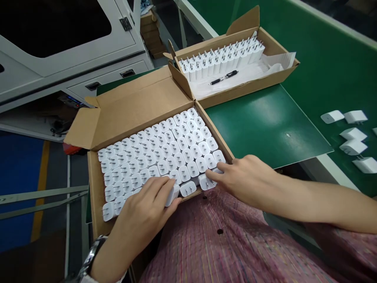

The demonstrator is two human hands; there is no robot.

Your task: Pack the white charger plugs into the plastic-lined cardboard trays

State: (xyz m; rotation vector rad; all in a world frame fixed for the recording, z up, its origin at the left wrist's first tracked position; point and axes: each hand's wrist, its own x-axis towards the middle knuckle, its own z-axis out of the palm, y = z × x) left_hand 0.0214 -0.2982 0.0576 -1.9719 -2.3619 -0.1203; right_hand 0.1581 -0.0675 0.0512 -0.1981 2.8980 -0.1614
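Observation:
An open cardboard box (91,188) in front of me holds rows of white plug chargers (179,159), their metal prongs facing up. My left hand (149,204) is closed on one white charger (172,194) at the near edge of the box, thumb on the near side and fingers over the top. At the box's near right corner, my right hand (235,175) has its fingers closed around another charger (207,182); part of it is hidden beneath them. A single charger (187,189) stands in the front row between my hands.
Behind, a second cardboard box (244,91) holds more upright chargers and a black pen (223,78) on white wrapping. Several loose chargers (353,139) lie on the green belt (332,78) at right. A white machine cabinet (103,59) stands at back left.

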